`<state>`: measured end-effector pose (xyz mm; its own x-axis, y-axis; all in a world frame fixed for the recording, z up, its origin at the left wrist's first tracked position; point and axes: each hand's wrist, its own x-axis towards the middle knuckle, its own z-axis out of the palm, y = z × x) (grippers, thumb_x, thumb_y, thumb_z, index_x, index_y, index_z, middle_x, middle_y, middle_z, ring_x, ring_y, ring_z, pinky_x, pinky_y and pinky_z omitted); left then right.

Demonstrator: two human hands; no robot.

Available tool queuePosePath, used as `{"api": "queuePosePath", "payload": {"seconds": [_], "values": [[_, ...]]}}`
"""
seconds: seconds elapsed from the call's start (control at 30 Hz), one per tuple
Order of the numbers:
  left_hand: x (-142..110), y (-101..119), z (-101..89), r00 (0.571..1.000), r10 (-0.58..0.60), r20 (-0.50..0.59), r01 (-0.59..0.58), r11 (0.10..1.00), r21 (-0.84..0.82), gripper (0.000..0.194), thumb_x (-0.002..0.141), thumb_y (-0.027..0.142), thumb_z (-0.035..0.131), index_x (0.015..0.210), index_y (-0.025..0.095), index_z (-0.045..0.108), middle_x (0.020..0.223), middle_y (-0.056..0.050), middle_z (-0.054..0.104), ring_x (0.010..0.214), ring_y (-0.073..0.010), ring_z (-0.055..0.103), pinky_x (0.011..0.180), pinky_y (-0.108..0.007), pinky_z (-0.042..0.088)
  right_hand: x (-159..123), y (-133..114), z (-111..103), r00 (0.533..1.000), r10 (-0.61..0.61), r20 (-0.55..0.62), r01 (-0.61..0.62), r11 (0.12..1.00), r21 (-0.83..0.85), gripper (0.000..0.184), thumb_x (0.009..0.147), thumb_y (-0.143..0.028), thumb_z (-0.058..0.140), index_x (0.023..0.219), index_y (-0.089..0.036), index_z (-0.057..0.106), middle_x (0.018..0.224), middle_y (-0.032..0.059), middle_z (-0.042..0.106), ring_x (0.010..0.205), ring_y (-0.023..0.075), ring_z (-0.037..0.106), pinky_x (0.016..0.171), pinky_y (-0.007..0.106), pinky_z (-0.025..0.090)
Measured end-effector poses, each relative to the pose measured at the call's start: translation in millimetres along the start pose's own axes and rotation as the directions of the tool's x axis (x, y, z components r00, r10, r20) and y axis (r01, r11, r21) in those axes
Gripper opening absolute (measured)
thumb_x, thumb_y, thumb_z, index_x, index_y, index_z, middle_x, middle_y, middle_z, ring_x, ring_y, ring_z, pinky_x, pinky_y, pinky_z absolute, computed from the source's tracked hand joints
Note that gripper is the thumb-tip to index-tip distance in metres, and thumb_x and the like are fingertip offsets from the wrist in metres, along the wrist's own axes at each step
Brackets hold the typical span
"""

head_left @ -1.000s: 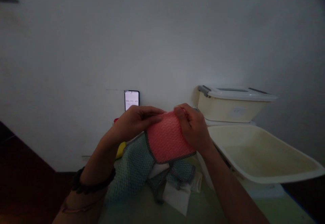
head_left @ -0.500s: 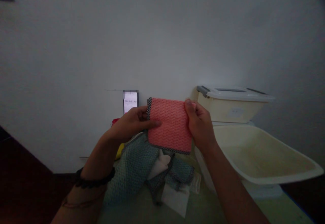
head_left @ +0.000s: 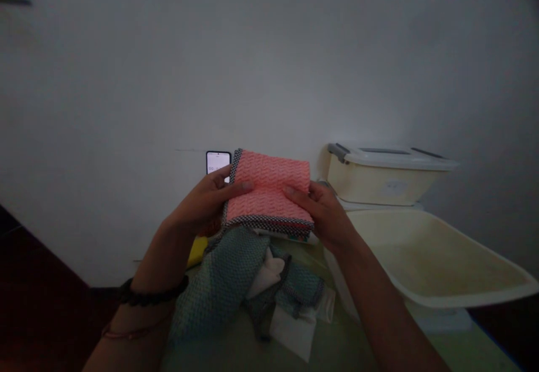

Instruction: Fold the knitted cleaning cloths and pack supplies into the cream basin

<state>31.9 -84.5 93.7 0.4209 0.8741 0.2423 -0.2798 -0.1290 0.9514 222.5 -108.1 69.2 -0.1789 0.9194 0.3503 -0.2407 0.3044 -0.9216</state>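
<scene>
Between my two hands is a folded pink cleaning cloth (head_left: 269, 172) with a black-and-white stitched edge, raised above the table. My left hand (head_left: 206, 195) grips its left side, thumb on top and fingers behind. On the right side my right hand (head_left: 326, 209) pinches it the same way, thumb lying across the front. Below, a crumpled blue-green cloth (head_left: 227, 271) of similar weave lies on the table, with another blue-green piece (head_left: 301, 287) at its right. White cloths (head_left: 295, 330) lie among them.
An open cream basin (head_left: 442, 254) stands at the right of the table (head_left: 337, 349). Behind it, a lidded storage box (head_left: 374, 178) sits near the wall. A phone (head_left: 218, 159) showing a timer leans at the back, partly covered by the pink cloth. Something yellow (head_left: 196, 251) lies left.
The pink cloth has been turned and raised slightly, moving a little left. Its layered lower edge now shows. My right thumb has shifted from the upper corner onto its front.
</scene>
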Motion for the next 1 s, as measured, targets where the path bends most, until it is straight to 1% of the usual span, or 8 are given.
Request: {"api": "queuePosePath", "payload": {"seconds": [0.17,0.27,0.37,0.53,0.63,0.73,0.8,1.0], "values": [[-1.4,0.4,-0.6,0.998,0.038,0.056,-0.030,0.990,-0.135,0.009,0.064,0.008,0.067,0.072,0.012,0.066,0.059,0.000,0.065,0.043,-0.0085,0.056,0.043,-0.016,0.049,-2.0,-2.4,3.0,0.999,-0.051,0.015,0.048,0.989,0.137,0.012,0.072,-0.023,0.067,0.083,-0.021,0.068,0.075,-0.0021,0.067,0.063,0.0089,0.059,0.060,0.022,0.048],[-1.5,-2.3,-6.5,0.995,0.052,0.080,-0.036,0.982,-0.184,0.011,0.059,0.006,0.067,0.068,0.012,0.068,0.059,-0.002,0.066,0.048,-0.0116,0.061,0.047,-0.019,0.051,-4.1,-2.8,2.1,0.998,-0.031,0.053,0.020,0.978,0.206,0.008,0.070,-0.022,0.067,0.078,-0.021,0.068,0.068,-0.0032,0.065,0.050,0.0075,0.054,0.048,0.020,0.045],[-2.9,-5.6,-13.9,0.990,0.078,0.117,-0.053,0.977,-0.205,0.012,0.056,0.008,0.069,0.068,0.012,0.069,0.058,-0.002,0.066,0.050,-0.0129,0.062,0.048,-0.020,0.052,-5.9,-3.4,-1.0,0.989,-0.009,0.147,-0.030,0.964,0.263,0.018,0.072,-0.025,0.063,0.089,-0.023,0.068,0.069,-0.0028,0.065,0.045,0.0088,0.052,0.039,0.022,0.044],[-7.1,-3.1,-13.5,0.986,0.088,0.140,-0.058,0.977,-0.205,0.015,0.058,0.011,0.070,0.073,0.014,0.069,0.057,0.000,0.065,0.053,-0.0141,0.063,0.050,-0.021,0.052,-4.3,-5.9,-3.6,0.981,-0.055,0.187,-0.007,0.949,0.317,0.031,0.066,-0.013,0.063,0.096,-0.021,0.066,0.084,0.0003,0.068,0.065,0.0121,0.062,0.060,0.025,0.052],[-4.8,-0.8,-10.7,0.989,0.120,0.085,-0.107,0.983,-0.150,0.014,0.058,0.009,0.069,0.072,0.014,0.067,0.055,0.001,0.064,0.049,-0.0125,0.061,0.047,-0.020,0.051,-1.7,-4.5,-2.2,0.990,-0.046,0.130,0.003,0.950,0.313,0.022,0.068,-0.012,0.061,0.089,-0.019,0.065,0.070,-0.0016,0.067,0.058,0.0109,0.062,0.056,0.023,0.052],[0.5,-1.6,-11.0,0.978,0.205,-0.032,-0.208,0.973,-0.096,0.015,0.060,0.009,0.068,0.074,0.015,0.067,0.057,0.002,0.065,0.045,-0.0086,0.058,0.044,-0.016,0.048,0.4,0.1,0.1,0.993,0.000,0.118,-0.039,0.945,0.326,0.010,0.072,-0.021,0.059,0.080,-0.018,0.063,0.048,-0.0058,0.059,0.036,0.0094,0.052,0.036,0.020,0.047],[2.4,-2.4,-11.4,0.962,0.264,-0.062,-0.269,0.959,-0.084,0.011,0.060,0.012,0.067,0.070,0.016,0.067,0.056,0.004,0.064,0.042,-0.0069,0.055,0.041,-0.014,0.046,1.2,3.3,1.7,0.992,0.020,0.128,-0.065,0.931,0.358,0.013,0.072,-0.031,0.059,0.077,-0.019,0.061,0.041,-0.0070,0.055,0.027,0.0089,0.046,0.027,0.019,0.041],[-3.0,-2.3,-10.4,0.957,0.281,0.074,-0.278,0.960,-0.044,0.003,0.063,0.015,0.067,0.061,0.018,0.067,0.052,0.002,0.063,0.040,-0.0074,0.053,0.035,-0.015,0.040,0.6,7.0,5.0,0.991,-0.081,0.104,0.032,0.914,0.405,0.019,0.071,-0.041,0.061,0.068,-0.024,0.053,0.034,-0.0103,0.046,0.024,0.0045,0.033,0.027,0.015,0.032]]}}
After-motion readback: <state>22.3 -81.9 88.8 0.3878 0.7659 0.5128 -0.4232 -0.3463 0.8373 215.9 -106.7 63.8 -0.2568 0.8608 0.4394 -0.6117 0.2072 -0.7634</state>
